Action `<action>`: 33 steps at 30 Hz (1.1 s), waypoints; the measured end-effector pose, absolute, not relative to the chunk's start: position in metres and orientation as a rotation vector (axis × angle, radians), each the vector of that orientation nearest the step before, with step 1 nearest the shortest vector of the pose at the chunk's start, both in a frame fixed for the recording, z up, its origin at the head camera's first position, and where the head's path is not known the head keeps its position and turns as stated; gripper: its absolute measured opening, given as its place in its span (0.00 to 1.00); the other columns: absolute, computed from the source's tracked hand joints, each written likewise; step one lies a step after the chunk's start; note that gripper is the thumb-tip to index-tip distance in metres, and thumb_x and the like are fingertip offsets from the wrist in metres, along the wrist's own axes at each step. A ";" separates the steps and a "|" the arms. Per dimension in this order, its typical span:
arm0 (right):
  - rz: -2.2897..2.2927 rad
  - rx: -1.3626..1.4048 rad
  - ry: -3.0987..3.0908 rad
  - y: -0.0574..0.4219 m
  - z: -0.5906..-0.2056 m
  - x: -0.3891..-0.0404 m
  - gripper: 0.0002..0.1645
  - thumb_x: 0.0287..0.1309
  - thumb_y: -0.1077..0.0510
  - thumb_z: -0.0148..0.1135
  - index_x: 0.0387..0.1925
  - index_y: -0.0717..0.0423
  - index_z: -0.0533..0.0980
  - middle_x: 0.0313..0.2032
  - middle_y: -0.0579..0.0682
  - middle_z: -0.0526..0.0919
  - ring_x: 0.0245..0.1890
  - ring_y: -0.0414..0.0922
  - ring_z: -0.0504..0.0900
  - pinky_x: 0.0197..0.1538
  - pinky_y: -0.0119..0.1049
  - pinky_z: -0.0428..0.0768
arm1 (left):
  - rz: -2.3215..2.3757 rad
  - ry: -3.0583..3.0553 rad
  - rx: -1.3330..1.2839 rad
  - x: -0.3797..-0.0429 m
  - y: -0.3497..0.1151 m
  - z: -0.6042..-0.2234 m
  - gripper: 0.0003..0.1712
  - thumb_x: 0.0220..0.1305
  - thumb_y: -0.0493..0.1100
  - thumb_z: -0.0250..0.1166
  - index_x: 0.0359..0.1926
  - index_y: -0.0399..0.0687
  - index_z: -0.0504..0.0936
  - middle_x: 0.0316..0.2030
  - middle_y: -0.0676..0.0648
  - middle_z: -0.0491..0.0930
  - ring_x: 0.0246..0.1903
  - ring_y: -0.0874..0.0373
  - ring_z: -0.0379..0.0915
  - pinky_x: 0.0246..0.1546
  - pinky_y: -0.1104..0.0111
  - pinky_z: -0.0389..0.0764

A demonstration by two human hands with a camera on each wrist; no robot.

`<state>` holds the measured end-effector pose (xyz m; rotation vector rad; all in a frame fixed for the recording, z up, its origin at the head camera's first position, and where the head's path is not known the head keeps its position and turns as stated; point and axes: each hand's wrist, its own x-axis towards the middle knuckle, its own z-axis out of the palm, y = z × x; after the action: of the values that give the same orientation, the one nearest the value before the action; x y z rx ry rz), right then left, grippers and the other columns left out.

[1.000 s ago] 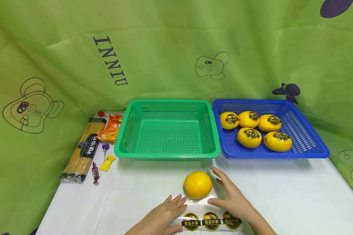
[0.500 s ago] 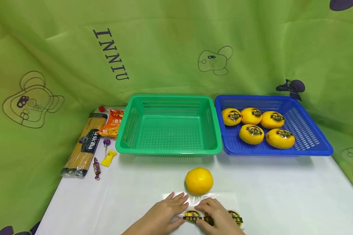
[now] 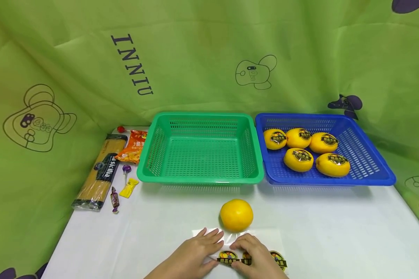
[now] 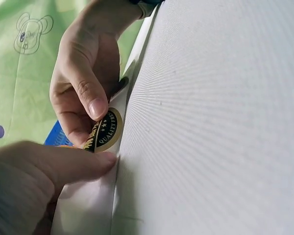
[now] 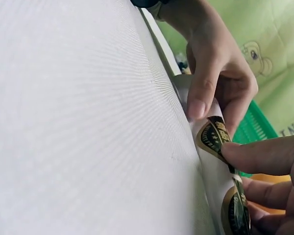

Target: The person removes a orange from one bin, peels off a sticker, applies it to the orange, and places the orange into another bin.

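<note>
A clear backing sheet [image 3: 270,235] bearing a row of round black-and-gold fruit stickers lies at the table's front. My left hand [image 3: 199,252] rests on its left part, fingers nearly straight, thumb beside the leftmost sticker [image 3: 227,257]. With curled fingers, my right hand [image 3: 257,256] pinches that sticker's right edge and partly covers the middle sticker [image 3: 246,257]. The right wrist view shows the right thumb [image 5: 257,155] on the sticker's edge. Just beyond the sheet sits a yellow fruit [image 3: 236,215], no sticker visible on it, touched by neither hand.
A green basket [image 3: 200,179] with nothing in it stands behind the fruit. Right of it, a blue basket [image 3: 373,181] holds several stickered yellow fruits [image 3: 298,159]. At left lie a pasta packet [image 3: 99,174], an orange snack bag [image 3: 134,147] and several sweets [image 3: 128,188].
My right hand has come from beside the fruit down onto the sticker sheet, its fingers curling in. The left hand has stayed on the sheet. The head view has shifted slightly.
</note>
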<state>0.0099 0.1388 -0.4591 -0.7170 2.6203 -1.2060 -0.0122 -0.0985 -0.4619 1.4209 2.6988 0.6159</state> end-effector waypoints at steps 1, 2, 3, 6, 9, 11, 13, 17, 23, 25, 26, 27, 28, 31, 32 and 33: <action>-1.197 -0.711 2.611 0.139 -0.459 0.010 0.14 0.51 0.52 0.70 0.40 0.49 0.79 0.40 0.40 0.76 0.35 0.29 0.67 0.33 0.24 0.72 | 0.617 2.699 1.417 -0.012 -0.098 -0.462 0.27 0.62 0.54 0.62 0.56 0.42 0.79 0.61 0.44 0.73 0.62 0.53 0.68 0.60 0.54 0.74; -1.188 -0.705 2.601 0.139 -0.458 0.009 0.14 0.52 0.52 0.69 0.41 0.50 0.79 0.41 0.40 0.75 0.35 0.29 0.67 0.33 0.24 0.72 | 0.619 2.702 1.412 -0.012 -0.098 -0.462 0.28 0.64 0.57 0.60 0.56 0.42 0.79 0.61 0.44 0.73 0.62 0.53 0.68 0.60 0.54 0.74; -1.179 -0.697 2.589 0.139 -0.458 0.009 0.15 0.52 0.51 0.69 0.41 0.50 0.79 0.41 0.40 0.75 0.35 0.29 0.66 0.33 0.24 0.72 | 0.628 2.703 1.405 -0.011 -0.098 -0.463 0.28 0.65 0.58 0.58 0.56 0.43 0.79 0.61 0.44 0.73 0.62 0.53 0.68 0.60 0.54 0.74; -1.153 -0.714 2.586 0.140 -0.457 0.008 0.15 0.54 0.49 0.68 0.41 0.50 0.81 0.41 0.39 0.75 0.36 0.29 0.67 0.34 0.25 0.73 | 0.658 2.710 1.388 -0.011 -0.096 -0.463 0.30 0.68 0.61 0.52 0.55 0.43 0.80 0.60 0.45 0.74 0.61 0.53 0.69 0.58 0.54 0.75; -1.133 -0.754 2.612 0.140 -0.458 0.009 0.15 0.54 0.48 0.68 0.40 0.51 0.81 0.41 0.39 0.75 0.36 0.29 0.67 0.34 0.24 0.74 | 0.658 2.721 1.386 -0.011 -0.095 -0.464 0.27 0.69 0.58 0.52 0.54 0.44 0.81 0.59 0.45 0.75 0.60 0.53 0.71 0.56 0.53 0.77; -1.123 -0.794 2.643 0.140 -0.460 0.010 0.14 0.53 0.51 0.69 0.40 0.52 0.82 0.40 0.39 0.75 0.36 0.28 0.67 0.33 0.24 0.74 | 0.640 2.730 1.390 -0.010 -0.094 -0.463 0.25 0.68 0.57 0.55 0.53 0.45 0.81 0.58 0.45 0.76 0.59 0.53 0.72 0.55 0.53 0.77; -1.114 -0.835 2.678 0.139 -0.461 0.011 0.13 0.50 0.54 0.71 0.39 0.53 0.82 0.39 0.39 0.74 0.35 0.28 0.66 0.32 0.23 0.73 | 0.607 2.743 1.391 -0.009 -0.094 -0.463 0.25 0.66 0.57 0.57 0.53 0.45 0.81 0.58 0.45 0.76 0.59 0.53 0.72 0.55 0.53 0.78; -1.094 -0.903 2.742 0.136 -0.465 0.013 0.14 0.44 0.59 0.73 0.37 0.51 0.81 0.37 0.38 0.73 0.33 0.28 0.65 0.31 0.20 0.71 | 0.484 2.754 1.384 -0.008 -0.092 -0.460 0.26 0.63 0.58 0.60 0.54 0.47 0.81 0.59 0.46 0.75 0.60 0.54 0.71 0.56 0.54 0.78; -1.080 -0.829 2.712 0.137 -0.464 0.012 0.17 0.44 0.59 0.73 0.40 0.50 0.80 0.38 0.37 0.71 0.33 0.28 0.64 0.32 0.20 0.71 | 0.447 2.753 1.357 -0.008 -0.091 -0.458 0.26 0.61 0.58 0.62 0.54 0.48 0.81 0.60 0.47 0.74 0.61 0.55 0.69 0.57 0.55 0.76; -1.093 -0.774 2.669 0.137 -0.463 0.011 0.17 0.46 0.58 0.73 0.41 0.50 0.80 0.39 0.37 0.71 0.32 0.27 0.64 0.31 0.21 0.71 | 0.474 2.762 1.359 -0.009 -0.091 -0.458 0.25 0.61 0.58 0.62 0.53 0.48 0.82 0.60 0.48 0.74 0.61 0.56 0.70 0.57 0.55 0.76; -1.097 -0.762 2.656 0.138 -0.462 0.011 0.17 0.47 0.58 0.72 0.42 0.50 0.80 0.39 0.37 0.71 0.33 0.27 0.64 0.31 0.21 0.71 | 0.492 2.765 1.357 -0.009 -0.091 -0.458 0.25 0.60 0.57 0.62 0.53 0.49 0.82 0.59 0.48 0.75 0.60 0.56 0.70 0.57 0.55 0.76; -1.105 -0.758 2.645 0.138 -0.462 0.011 0.16 0.48 0.57 0.72 0.41 0.50 0.80 0.39 0.37 0.71 0.33 0.27 0.64 0.32 0.22 0.71 | 0.505 2.770 1.358 -0.009 -0.091 -0.458 0.24 0.60 0.57 0.62 0.52 0.49 0.82 0.59 0.48 0.75 0.60 0.56 0.71 0.57 0.55 0.77; -1.118 -0.765 2.642 0.138 -0.461 0.011 0.15 0.48 0.57 0.72 0.41 0.49 0.81 0.38 0.37 0.72 0.32 0.27 0.65 0.31 0.22 0.72 | 0.518 2.774 1.357 -0.009 -0.091 -0.459 0.24 0.60 0.57 0.62 0.52 0.49 0.83 0.58 0.49 0.76 0.60 0.56 0.71 0.57 0.55 0.77; -1.170 -0.791 2.632 0.137 -0.461 0.011 0.13 0.48 0.58 0.72 0.38 0.48 0.81 0.37 0.36 0.74 0.33 0.27 0.66 0.32 0.22 0.72 | 0.543 2.784 1.354 -0.009 -0.091 -0.459 0.23 0.60 0.57 0.62 0.51 0.50 0.83 0.57 0.49 0.76 0.59 0.57 0.72 0.56 0.55 0.77; -1.183 -0.802 2.636 0.137 -0.461 0.011 0.12 0.48 0.58 0.72 0.37 0.48 0.81 0.37 0.36 0.74 0.33 0.27 0.67 0.32 0.22 0.72 | 0.552 2.783 1.353 -0.009 -0.091 -0.458 0.23 0.60 0.57 0.62 0.50 0.50 0.83 0.57 0.49 0.77 0.59 0.56 0.72 0.56 0.55 0.77; -1.198 -0.807 2.636 0.136 -0.461 0.011 0.12 0.47 0.59 0.72 0.37 0.48 0.81 0.37 0.36 0.75 0.33 0.28 0.68 0.32 0.23 0.72 | 0.560 2.782 1.354 -0.009 -0.091 -0.458 0.22 0.60 0.57 0.62 0.50 0.50 0.84 0.57 0.49 0.77 0.58 0.56 0.72 0.56 0.55 0.78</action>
<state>0.0113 0.1363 -0.4611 -0.8070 2.6359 -1.1978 -0.0094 -0.0913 -0.4583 1.3537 2.7824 0.5601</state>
